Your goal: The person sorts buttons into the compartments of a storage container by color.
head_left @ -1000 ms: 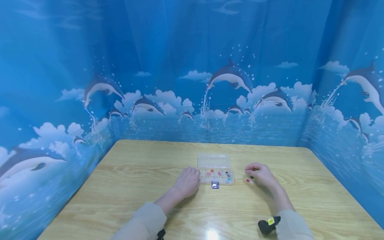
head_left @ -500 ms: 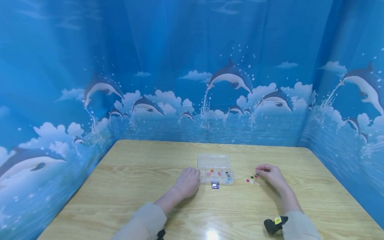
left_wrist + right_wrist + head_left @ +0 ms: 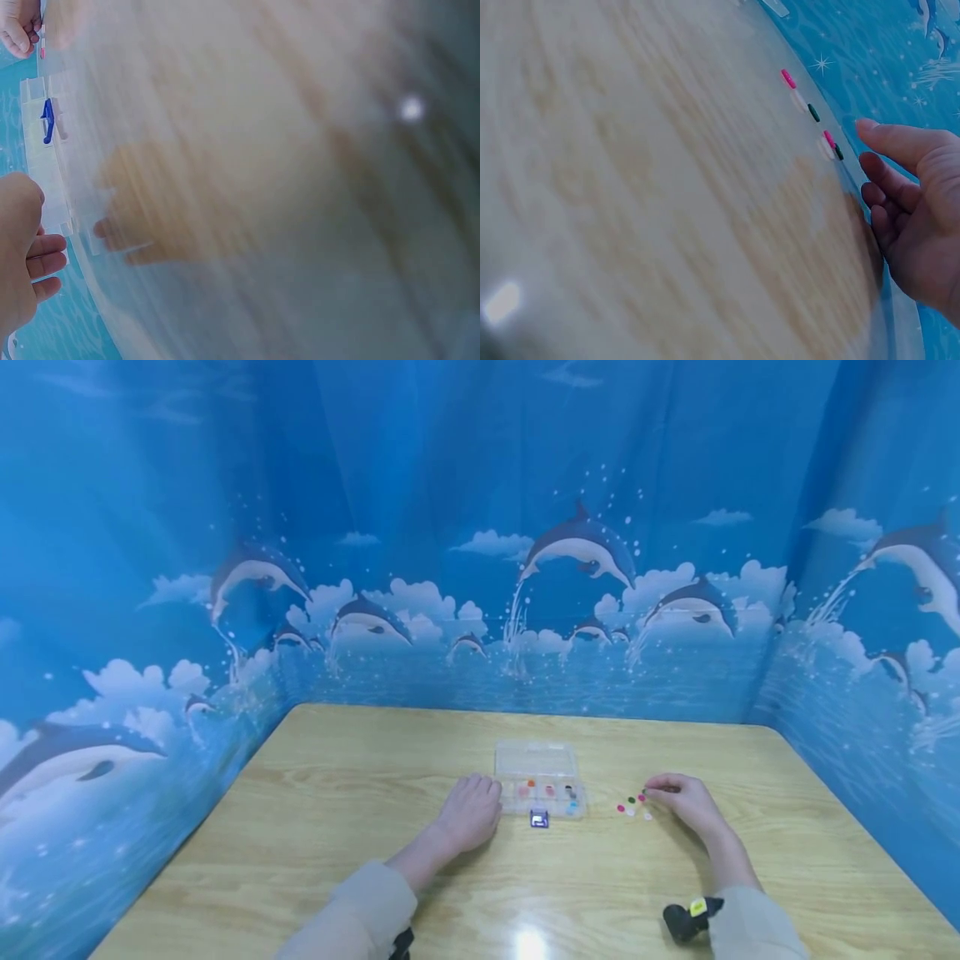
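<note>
A clear compartment box (image 3: 536, 763) lies on the table with its lid raised at the back. Small orange, pink, dark and blue pieces sit in its compartments. My left hand (image 3: 468, 814) rests against the box's left edge; whether its fingers grip that edge is hidden. To the right of the box lie several small flat pieces, pink (image 3: 620, 808), green (image 3: 632, 800) and white (image 3: 647, 817). Just beyond this group is my right hand (image 3: 690, 806), loosely curled, its fingertips beside a green piece (image 3: 838, 152). Its thumb and fingers are apart in the right wrist view, with nothing between them.
A blue-purple latch (image 3: 539, 818) is at the box's front edge. Light wood-grain table (image 3: 337, 793) surrounds the box. A blue curtain with dolphins (image 3: 420, 635) stands behind the table and along both sides.
My right hand has moved right, away from the box side, uncovering more small pieces that now lie on the table. The left hand and the box stay put.
</note>
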The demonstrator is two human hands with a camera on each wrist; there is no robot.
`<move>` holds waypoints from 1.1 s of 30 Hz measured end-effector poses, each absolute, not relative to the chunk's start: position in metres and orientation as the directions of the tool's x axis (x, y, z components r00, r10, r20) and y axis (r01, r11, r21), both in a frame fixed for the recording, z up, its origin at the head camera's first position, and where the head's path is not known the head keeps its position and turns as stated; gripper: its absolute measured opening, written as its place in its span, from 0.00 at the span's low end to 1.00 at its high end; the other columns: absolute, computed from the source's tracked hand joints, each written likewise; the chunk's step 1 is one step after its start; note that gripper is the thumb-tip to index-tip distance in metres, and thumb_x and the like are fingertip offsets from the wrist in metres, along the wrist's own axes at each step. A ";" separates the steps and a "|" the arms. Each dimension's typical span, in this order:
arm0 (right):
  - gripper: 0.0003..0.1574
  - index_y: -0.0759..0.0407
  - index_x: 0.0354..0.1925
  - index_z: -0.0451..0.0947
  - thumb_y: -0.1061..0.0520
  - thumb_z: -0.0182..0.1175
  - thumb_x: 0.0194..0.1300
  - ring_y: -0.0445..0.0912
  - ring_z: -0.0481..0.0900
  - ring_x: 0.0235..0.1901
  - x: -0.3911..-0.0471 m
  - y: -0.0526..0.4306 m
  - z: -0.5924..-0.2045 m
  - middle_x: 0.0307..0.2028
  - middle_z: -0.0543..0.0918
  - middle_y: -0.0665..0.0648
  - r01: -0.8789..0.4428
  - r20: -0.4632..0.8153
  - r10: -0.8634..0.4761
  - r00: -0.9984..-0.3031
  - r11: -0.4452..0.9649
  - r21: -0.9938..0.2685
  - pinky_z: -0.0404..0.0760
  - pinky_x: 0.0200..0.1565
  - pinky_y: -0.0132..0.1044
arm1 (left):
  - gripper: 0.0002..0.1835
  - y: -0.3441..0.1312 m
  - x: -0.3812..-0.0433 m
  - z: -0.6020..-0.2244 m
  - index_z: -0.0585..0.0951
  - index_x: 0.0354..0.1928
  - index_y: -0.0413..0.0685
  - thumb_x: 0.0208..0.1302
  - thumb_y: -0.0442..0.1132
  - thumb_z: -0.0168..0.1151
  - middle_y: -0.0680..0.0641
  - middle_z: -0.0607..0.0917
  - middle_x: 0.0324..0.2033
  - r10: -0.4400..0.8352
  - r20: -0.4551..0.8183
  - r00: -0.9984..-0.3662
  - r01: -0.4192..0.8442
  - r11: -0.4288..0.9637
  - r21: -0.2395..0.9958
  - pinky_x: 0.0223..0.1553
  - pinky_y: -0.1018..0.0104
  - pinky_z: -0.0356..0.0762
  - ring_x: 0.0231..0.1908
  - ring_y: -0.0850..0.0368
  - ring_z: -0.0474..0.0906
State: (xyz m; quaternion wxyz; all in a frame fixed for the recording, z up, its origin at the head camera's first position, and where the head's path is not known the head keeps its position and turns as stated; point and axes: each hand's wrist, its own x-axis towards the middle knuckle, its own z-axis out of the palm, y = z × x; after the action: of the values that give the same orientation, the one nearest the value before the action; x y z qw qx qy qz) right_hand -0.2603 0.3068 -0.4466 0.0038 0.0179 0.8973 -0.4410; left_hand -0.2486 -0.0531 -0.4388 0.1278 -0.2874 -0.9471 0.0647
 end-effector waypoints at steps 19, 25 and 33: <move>0.16 0.68 0.42 0.79 0.58 0.62 0.59 0.63 0.70 0.49 -0.265 0.301 -0.446 0.44 0.77 0.68 -0.033 0.013 -0.035 -0.999 0.680 -0.732 0.62 0.52 0.61 | 0.15 -0.054 -0.250 -0.435 0.74 0.46 0.42 0.67 0.46 0.49 0.48 0.77 0.37 0.554 0.188 -0.811 0.524 0.830 -0.189 0.44 0.63 0.71 0.38 0.55 0.71; 0.14 0.67 0.42 0.79 0.60 0.61 0.58 0.63 0.70 0.49 -0.268 0.303 -0.452 0.45 0.77 0.68 -0.045 0.019 -0.045 -0.999 0.700 -0.713 0.62 0.52 0.61 | 0.15 -0.053 -0.249 -0.434 0.74 0.46 0.42 0.67 0.46 0.50 0.47 0.77 0.36 0.564 0.195 -0.802 0.531 0.824 -0.197 0.44 0.62 0.72 0.39 0.55 0.71; 0.12 0.67 0.40 0.79 0.61 0.60 0.58 0.63 0.70 0.48 -0.268 0.303 -0.453 0.43 0.77 0.66 -0.040 0.002 -0.054 -0.999 0.713 -0.700 0.64 0.52 0.60 | 0.14 -0.053 -0.247 -0.436 0.74 0.45 0.42 0.67 0.46 0.50 0.48 0.76 0.35 0.568 0.194 -0.800 0.534 0.821 -0.203 0.43 0.63 0.72 0.38 0.55 0.71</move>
State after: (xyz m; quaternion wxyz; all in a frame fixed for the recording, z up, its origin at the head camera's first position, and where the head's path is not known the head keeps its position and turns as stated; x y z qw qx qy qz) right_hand -0.2678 0.3032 -0.4534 0.0092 -0.0256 0.9254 -0.3781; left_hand -0.2473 -0.0535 -0.4360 0.1238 -0.2910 -0.9462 0.0690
